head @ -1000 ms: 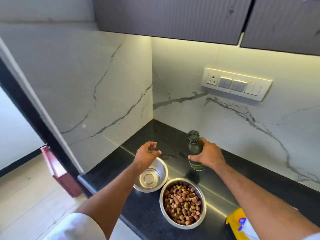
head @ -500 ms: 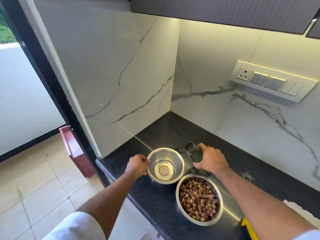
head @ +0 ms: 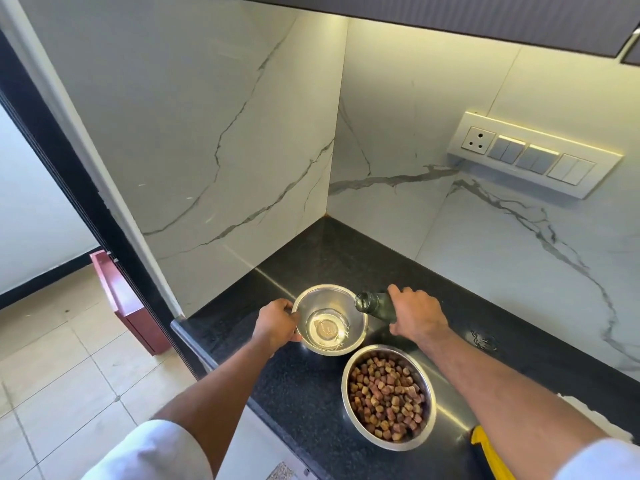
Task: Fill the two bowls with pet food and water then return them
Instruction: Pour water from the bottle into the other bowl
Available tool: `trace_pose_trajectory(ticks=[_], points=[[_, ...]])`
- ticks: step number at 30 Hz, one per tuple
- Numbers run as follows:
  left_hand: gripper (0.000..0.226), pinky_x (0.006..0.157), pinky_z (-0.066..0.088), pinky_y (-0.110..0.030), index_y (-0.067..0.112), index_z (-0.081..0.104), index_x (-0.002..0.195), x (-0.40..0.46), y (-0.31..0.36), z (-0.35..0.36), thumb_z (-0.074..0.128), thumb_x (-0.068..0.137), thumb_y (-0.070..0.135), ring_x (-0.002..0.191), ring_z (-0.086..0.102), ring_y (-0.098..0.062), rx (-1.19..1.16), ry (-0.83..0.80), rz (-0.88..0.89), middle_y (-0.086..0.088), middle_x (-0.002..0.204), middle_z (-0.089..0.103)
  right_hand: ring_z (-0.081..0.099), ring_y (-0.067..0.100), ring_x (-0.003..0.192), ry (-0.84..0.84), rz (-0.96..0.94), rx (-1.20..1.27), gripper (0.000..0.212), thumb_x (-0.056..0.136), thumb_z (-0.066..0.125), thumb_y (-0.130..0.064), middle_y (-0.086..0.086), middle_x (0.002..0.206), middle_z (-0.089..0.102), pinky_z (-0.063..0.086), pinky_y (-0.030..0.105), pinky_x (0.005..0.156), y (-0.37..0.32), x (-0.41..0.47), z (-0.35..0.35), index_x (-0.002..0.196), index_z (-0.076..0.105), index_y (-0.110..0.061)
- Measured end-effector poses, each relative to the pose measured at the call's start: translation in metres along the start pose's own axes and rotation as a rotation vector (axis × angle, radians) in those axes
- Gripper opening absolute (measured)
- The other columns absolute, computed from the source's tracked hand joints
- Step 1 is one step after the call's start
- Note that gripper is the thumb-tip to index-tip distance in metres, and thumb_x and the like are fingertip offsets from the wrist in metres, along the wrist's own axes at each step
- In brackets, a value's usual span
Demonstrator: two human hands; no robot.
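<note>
— Black stone surface [head: 311, 258] in the marble corner, two steel bowls near its front edge. The kibble bowl [head: 389, 396] is full.

— And the water bowl [head: 329, 320]?

— Barely wet. His left hand [head: 277, 325] grips its rim; the right hand [head: 414, 315] wraps the tilted green bottle [head: 375, 304], mouth over the rim.

— Risk?

— Tip too fast and water likely splashes over.

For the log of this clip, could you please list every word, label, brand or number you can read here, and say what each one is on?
No text can be read in this picture.
The sticker on the cabinet front below the counter: print too small and blurred to read.
The yellow packet at the bottom edge: no lettering shows.
The green bottle, both steel bowls and the switch panel: no label or marking visible.
</note>
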State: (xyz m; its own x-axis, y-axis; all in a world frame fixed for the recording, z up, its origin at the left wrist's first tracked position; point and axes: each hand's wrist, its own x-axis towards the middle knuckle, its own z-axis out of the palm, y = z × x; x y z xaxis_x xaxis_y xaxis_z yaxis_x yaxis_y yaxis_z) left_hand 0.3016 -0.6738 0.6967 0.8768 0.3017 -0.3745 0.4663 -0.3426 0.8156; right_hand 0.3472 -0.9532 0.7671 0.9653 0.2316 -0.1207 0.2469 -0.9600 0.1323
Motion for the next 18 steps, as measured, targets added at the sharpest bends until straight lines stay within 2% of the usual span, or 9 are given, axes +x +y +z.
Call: trace_pose_trajectory(ticks=[4, 9, 13, 18], points=[[0.016, 0.053, 0.061, -0.024, 0.016, 0.066, 0.111, 0.003, -0.001, 0.002, 0.067, 0.097, 0.022, 0.058, 0.076, -0.012, 0.003, 0.001, 0.011, -0.002, 0.086, 0.074, 0.065, 0.025, 0.100, 0.006, -0.006, -0.058, 0.069, 0.075, 0.088, -0.039, 0.005, 0.110, 0.065, 0.056, 0.039, 0.078, 0.003, 0.002, 0.003, 0.130, 0.049, -0.025], [0.033, 0.053, 0.061, -0.023, 0.022, 0.059, 0.131, 0.009, -0.002, 0.003, 0.065, 0.098, 0.025, 0.059, 0.076, -0.014, 0.017, -0.042, 0.016, 0.002, 0.090, 0.073, 0.063, 0.028, 0.105, -0.007, -0.006, -0.123, 0.073, 0.077, 0.087, -0.035, 0.008, 0.116, 0.064, 0.057, 0.041, 0.076, 0.003, 0.007, 0.004, 0.136, 0.046, -0.023], [0.051, 0.053, 0.061, -0.026, 0.025, 0.046, 0.149, 0.014, -0.005, 0.000, 0.061, 0.101, 0.021, 0.062, 0.078, -0.022, -0.043, -0.176, 0.017, -0.004, 0.089, 0.077, 0.062, 0.029, 0.107, -0.026, -0.009, -0.131, 0.075, 0.077, 0.087, -0.032, 0.010, 0.119, 0.064, 0.059, 0.042, 0.080, 0.005, 0.013, 0.005, 0.138, 0.045, -0.023], [0.059, 0.055, 0.063, -0.030, 0.028, 0.034, 0.159, 0.019, -0.006, -0.003, 0.057, 0.105, 0.021, 0.067, 0.079, -0.027, -0.059, -0.278, 0.019, -0.005, 0.085, 0.080, 0.061, 0.032, 0.110, -0.031, -0.003, -0.151, 0.072, 0.077, 0.086, -0.025, 0.012, 0.121, 0.063, 0.060, 0.043, 0.081, 0.004, 0.017, 0.008, 0.137, 0.046, -0.021]])
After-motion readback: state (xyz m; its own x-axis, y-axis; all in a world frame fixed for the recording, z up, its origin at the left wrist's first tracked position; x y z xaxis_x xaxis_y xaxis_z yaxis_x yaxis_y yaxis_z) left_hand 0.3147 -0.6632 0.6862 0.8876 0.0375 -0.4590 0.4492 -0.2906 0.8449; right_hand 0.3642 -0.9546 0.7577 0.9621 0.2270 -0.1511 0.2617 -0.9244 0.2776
